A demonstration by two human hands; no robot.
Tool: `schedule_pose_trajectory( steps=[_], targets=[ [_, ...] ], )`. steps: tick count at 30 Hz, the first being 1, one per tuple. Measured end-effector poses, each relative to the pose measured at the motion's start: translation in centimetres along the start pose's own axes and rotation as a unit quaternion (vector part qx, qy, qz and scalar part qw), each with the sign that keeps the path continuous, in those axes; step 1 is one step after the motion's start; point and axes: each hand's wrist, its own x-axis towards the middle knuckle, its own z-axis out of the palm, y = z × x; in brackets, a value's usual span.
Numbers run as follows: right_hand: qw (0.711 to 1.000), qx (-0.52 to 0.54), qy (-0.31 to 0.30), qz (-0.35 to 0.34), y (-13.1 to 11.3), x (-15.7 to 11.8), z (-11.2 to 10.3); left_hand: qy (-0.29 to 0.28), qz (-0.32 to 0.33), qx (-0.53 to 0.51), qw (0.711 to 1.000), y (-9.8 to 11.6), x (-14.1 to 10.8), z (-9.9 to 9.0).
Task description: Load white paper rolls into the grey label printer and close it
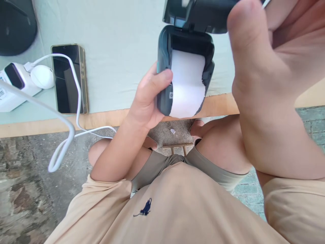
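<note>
My left hand (148, 96) grips a small dark portable receipt printer (164, 96) from its left side, thumb over the edge, above the table's near edge. A white paper strip (188, 84) comes out of its open bay and curls down over the front, its end ragged. At the top, my right hand (266, 61) holds a glossy black part (200, 15), thumb pressed on its near side. This part meets the printer's far end; I cannot tell whether it is the hinged lid or separate. The right fingers are partly hidden and cut off by the frame.
A phone (67, 79) lies on the pale-covered table (119, 51) at left. Beside it are a white boxy device (19, 86) with a dark display and a looping white cable (64, 142) over the table edge. A dark round object (15, 28) fills the far left corner.
</note>
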Motion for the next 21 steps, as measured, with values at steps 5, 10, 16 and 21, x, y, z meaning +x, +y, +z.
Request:
schedule_pose_trajectory(
  steps=[5,10,16,21],
  targets=[
    [0.976,-0.115,-0.177,-0.045,-0.5,1.2,-0.3,-0.008,0.005,-0.002,1.0,-0.3,-0.1,0.1],
    [0.913,-0.242,-0.323,-0.065,-0.7,1.8,-0.6,0.003,0.003,-0.018,1.0,-0.4,-0.1,0.1],
    [0.891,-0.231,-0.389,-0.043,-0.5,2.2,-0.4,0.008,-0.017,-0.005,1.0,-0.6,-0.1,0.0],
    [0.948,-0.005,-0.317,0.027,0.0,1.9,-0.9,0.014,0.011,-0.026,1.0,-0.5,-0.2,0.4]
  ],
)
